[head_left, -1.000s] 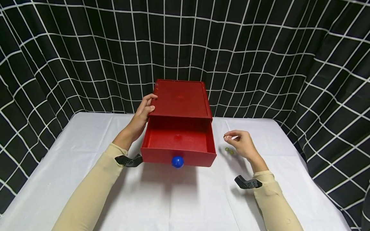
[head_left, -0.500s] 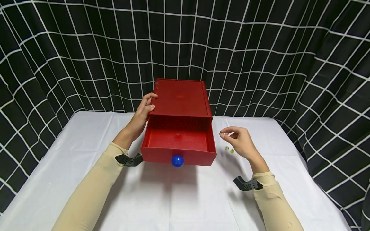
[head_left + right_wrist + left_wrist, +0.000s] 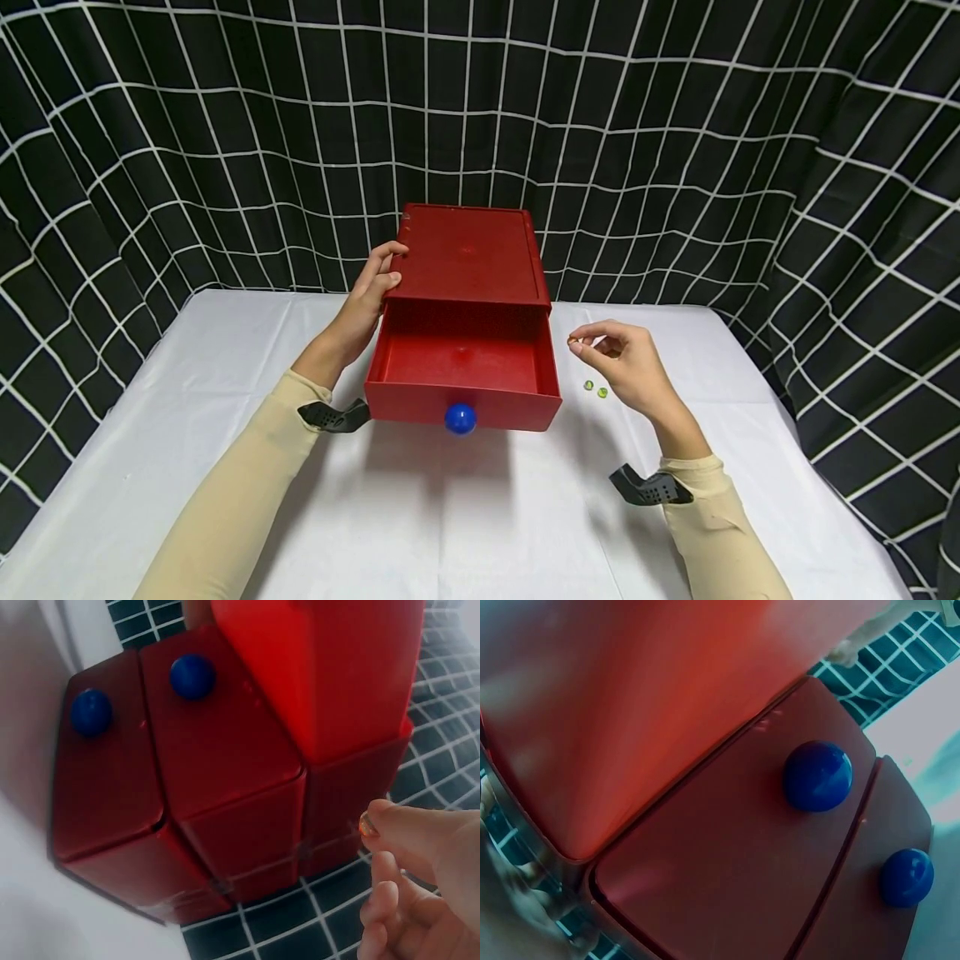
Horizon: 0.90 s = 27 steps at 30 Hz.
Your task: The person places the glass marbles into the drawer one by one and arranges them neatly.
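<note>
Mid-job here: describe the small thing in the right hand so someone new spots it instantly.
Find the red cabinet with its top drawer pulled open. Right of it in the head view, the right hand is above the white tablecloth, pinching a small piece. Unlike the two green pieces lying on the cloth, it is orange and held up.

The left hand (image 3: 360,302) rests against the left edge of a red cabinet (image 3: 467,250), whose drawer (image 3: 408,405) with a blue knob (image 3: 461,419) stands pulled out toward the viewer. Right of it, the right hand (image 3: 628,367) pinches a tiny orange-brown piece (image 3: 573,340), near two small green pieces (image 3: 602,392) on the white-covered bench (image 3: 525,517), with a black, white-gridded curtain (image 3: 465,100) behind
</note>
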Each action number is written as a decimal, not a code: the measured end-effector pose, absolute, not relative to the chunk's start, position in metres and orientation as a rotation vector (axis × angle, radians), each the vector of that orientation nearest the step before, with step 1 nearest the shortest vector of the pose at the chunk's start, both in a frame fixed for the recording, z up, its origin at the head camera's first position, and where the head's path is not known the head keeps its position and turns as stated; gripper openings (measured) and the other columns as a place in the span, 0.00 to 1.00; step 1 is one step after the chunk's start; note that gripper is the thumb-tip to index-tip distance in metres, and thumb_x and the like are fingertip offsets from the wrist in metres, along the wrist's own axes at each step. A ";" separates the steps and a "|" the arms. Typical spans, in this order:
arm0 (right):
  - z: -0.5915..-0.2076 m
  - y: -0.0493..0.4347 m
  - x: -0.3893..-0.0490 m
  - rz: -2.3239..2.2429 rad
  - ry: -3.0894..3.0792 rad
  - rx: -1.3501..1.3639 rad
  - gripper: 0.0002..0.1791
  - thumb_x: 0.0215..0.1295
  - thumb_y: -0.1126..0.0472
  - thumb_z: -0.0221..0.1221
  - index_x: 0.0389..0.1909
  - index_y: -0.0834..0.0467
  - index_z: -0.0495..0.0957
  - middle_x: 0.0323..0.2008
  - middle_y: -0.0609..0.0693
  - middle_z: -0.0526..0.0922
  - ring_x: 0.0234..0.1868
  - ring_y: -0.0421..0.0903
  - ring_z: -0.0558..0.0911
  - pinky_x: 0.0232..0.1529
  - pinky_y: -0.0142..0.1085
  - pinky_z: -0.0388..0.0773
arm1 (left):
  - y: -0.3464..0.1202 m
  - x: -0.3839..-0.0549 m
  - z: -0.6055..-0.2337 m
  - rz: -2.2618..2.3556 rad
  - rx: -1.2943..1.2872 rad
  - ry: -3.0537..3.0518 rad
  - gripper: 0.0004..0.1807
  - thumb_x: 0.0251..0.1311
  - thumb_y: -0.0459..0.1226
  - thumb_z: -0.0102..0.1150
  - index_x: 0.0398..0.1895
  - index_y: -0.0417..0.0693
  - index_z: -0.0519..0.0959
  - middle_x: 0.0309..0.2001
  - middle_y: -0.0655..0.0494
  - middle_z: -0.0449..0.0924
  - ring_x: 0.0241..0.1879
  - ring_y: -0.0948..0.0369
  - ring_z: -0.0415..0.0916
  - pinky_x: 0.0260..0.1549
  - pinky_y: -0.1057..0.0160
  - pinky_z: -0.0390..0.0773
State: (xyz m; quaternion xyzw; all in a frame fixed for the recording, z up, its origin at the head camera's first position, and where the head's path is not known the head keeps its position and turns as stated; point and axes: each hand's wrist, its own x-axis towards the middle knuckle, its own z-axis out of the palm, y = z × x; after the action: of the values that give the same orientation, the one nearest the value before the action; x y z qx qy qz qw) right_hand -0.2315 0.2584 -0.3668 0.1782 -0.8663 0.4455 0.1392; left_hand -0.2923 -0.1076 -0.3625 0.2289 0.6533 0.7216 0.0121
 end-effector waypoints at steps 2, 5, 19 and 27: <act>-0.363 0.257 -0.228 1.298 -2.490 0.522 0.09 0.62 0.67 0.67 0.43 0.64 0.86 0.29 0.51 0.81 0.23 0.36 0.74 0.25 0.27 0.72 | -0.108 -0.292 -0.363 2.249 0.712 2.039 0.21 0.69 0.39 0.34 0.63 0.68 0.60 0.72 0.52 0.58 0.62 0.58 0.64 0.60 0.54 0.65; -0.358 0.254 -0.223 1.314 -2.457 0.551 0.08 0.62 0.68 0.67 0.42 0.64 0.86 0.29 0.44 0.80 0.24 0.36 0.75 0.26 0.27 0.72 | -0.108 -0.292 -0.362 2.249 0.710 2.040 0.21 0.68 0.39 0.34 0.63 0.67 0.60 0.73 0.52 0.57 0.63 0.58 0.63 0.61 0.54 0.65; -0.345 0.246 -0.208 1.341 -2.358 0.657 0.07 0.60 0.72 0.66 0.40 0.64 0.86 0.29 0.36 0.80 0.26 0.36 0.77 0.33 0.25 0.74 | -0.107 -0.292 -0.362 2.253 0.714 2.041 0.21 0.68 0.40 0.35 0.62 0.68 0.61 0.73 0.52 0.57 0.64 0.58 0.62 0.61 0.53 0.64; -0.339 0.241 -0.200 1.362 -2.310 0.697 0.08 0.59 0.73 0.66 0.39 0.63 0.86 0.30 0.36 0.81 0.26 0.36 0.76 0.35 0.24 0.73 | -0.107 -0.292 -0.363 2.254 0.708 2.041 0.21 0.68 0.40 0.35 0.62 0.69 0.60 0.73 0.52 0.57 0.63 0.58 0.62 0.61 0.52 0.63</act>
State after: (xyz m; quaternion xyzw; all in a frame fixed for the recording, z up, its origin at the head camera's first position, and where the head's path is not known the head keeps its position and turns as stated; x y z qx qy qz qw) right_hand -0.1997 0.2409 -0.3391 0.2472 -0.8195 0.4830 0.1844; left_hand -0.2922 -0.1072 -0.3629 0.2268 0.6537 0.7219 0.0094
